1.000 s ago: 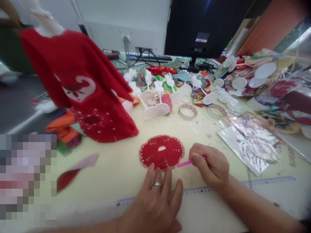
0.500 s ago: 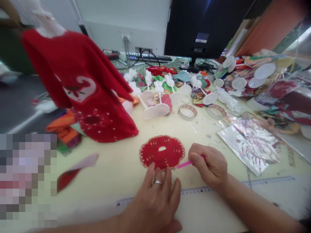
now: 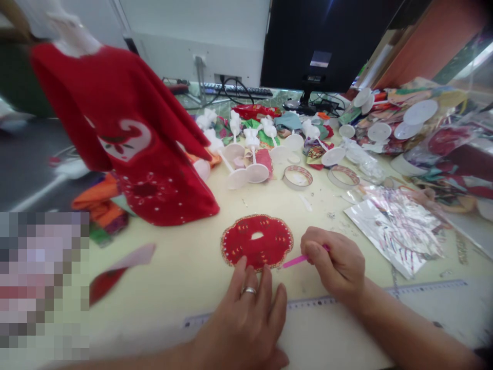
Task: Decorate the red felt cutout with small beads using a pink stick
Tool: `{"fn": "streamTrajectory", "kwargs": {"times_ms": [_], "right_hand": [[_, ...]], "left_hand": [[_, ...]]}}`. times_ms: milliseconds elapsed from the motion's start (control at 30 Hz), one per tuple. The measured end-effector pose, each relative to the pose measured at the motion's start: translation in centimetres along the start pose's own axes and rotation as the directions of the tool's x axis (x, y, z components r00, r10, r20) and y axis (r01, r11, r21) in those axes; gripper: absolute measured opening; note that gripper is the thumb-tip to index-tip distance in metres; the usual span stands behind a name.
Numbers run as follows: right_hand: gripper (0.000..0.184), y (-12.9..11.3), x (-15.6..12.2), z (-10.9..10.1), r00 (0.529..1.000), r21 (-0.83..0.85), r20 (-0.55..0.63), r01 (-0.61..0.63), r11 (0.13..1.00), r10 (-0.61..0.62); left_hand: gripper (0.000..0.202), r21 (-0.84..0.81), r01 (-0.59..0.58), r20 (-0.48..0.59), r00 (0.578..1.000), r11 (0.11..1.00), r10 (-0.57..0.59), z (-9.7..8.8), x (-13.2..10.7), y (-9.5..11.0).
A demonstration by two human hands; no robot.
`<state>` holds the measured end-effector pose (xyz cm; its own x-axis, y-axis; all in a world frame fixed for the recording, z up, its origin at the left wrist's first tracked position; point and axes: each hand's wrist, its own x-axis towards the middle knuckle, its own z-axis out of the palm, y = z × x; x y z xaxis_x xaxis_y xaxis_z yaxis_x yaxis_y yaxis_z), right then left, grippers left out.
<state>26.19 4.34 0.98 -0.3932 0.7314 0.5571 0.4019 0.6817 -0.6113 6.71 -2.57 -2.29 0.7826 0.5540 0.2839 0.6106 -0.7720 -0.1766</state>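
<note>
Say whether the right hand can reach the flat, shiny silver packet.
Likely yes: nothing tall stands between the packet and the right hand, though that hand grips a thin pink stick.

Bare tabletop (image 3: 185, 264) leaves a way to the red cloth piece (image 3: 242, 241) from its left. Beyond, the red dress (image 3: 154, 123), white stands (image 3: 257, 173) and a tape roll (image 3: 307, 173) obstruct; rightward, a silvery packet (image 3: 396, 231)
</note>
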Motion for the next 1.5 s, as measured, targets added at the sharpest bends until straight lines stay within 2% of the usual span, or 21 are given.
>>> {"fn": "streamTrajectory", "kwargs": {"times_ms": [200,333,700,933,1500], "right_hand": [[0.023,0.2,-0.3,0.4,0.991,0.058,-0.081,-0.106,0.993,0.110],[0.023,0.3,-0.4,0.8,0.990,0.091,-0.058,-0.120,0.989,0.126],[0.020,0.1,-0.2,1.1,0.994,0.127,-0.018,-0.101,0.987,0.104],[0.020,0.2,-0.4,1.3,0.995,0.123,0.019,-0.102,0.987,0.101],[0.020,0.4,-0.4,1.4,0.994,0.108,0.056,-0.096,0.989,0.090]], "left_hand": [[0.051,0.052,-0.021,-0.076,0.997,0.998,0.025,0.1,0.0,0.5],[0.046,0.069,-0.021,-0.124,0.992,0.997,0.030,0.4,-0.2,0.8],[0.046,0.041,0.034,-0.100,0.995,0.999,-0.030,-0.2,-0.2,0.7],[0.050,0.049,0.026,-0.088,0.996,0.998,-0.022,0.0,-0.3,0.8],[0.044,0.058,0.022,-0.105,0.994,0.998,-0.016,0.0,-0.1,0.8]]}}
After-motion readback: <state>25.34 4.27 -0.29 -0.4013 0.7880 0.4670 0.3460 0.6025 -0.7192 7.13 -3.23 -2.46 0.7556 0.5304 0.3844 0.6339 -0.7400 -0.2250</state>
